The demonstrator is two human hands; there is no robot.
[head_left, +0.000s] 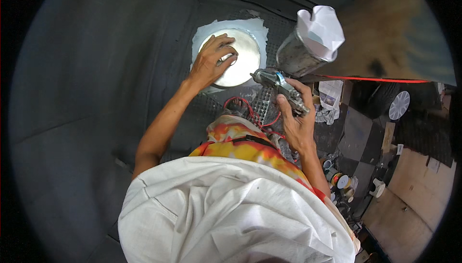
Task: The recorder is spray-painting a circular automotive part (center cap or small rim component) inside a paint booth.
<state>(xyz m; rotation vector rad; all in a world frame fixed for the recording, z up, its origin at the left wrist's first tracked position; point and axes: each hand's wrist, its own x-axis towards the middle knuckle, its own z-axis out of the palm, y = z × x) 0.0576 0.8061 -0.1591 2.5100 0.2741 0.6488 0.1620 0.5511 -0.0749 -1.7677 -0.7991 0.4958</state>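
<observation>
A round, pale silver disc (pixel 248 66) lies on a ragged light-blue sheet (pixel 262 32) in front of me. Over its centre, my left hand (pixel 214 60) curls thumb and fingers around a small round shiny piece (pixel 227 60), partly hidden by the fingers. I cannot tell whether this piece is part of the disc. A metal spray gun (pixel 281 87) sits in the grip of my right hand (pixel 299 114). Its nozzle points left, close to the disc's lower right edge. A red hose (pixel 248 106) loops below the gun near my feet.
Right of the disc stands a stained metal container (pixel 293 54) with white paper (pixel 322 30) folded into its mouth. A wooden panel (pixel 380 37) rises beyond it. Several paint cans (pixel 341 181), a wheel cover (pixel 399 105) and newspaper (pixel 330 94) lie at lower right. Dark walls (pixel 101 80) enclose the left.
</observation>
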